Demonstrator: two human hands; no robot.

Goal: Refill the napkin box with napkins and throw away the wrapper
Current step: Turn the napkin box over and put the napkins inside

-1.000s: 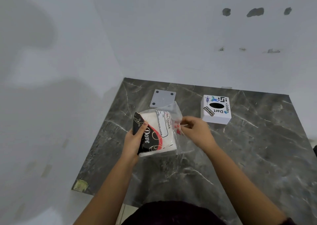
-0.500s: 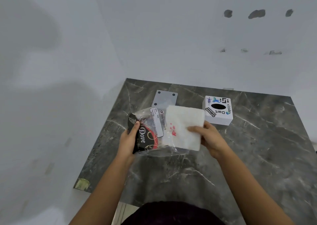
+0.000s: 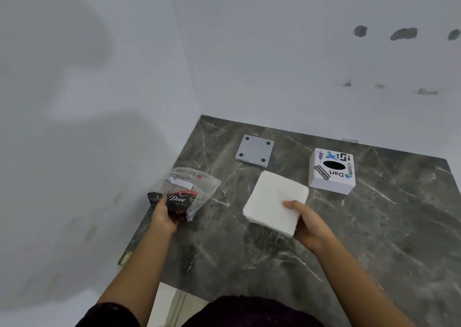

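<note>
Dark grey marble table [image 3: 374,239] w/ white veins fills the rm corner, its far & left edges touching plain white walls [image 3: 262,52]; rear wall has grey patch marks [image 3: 403,33] upper right, soft shadow on left wall.

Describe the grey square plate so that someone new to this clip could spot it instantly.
Start at the dark marble tabletop and look to its far edge, near the wall corner. The grey square plate lies flat there, left of the white napkin box and beyond the napkin stack. Only it has four dark holes, one at each corner.
</note>
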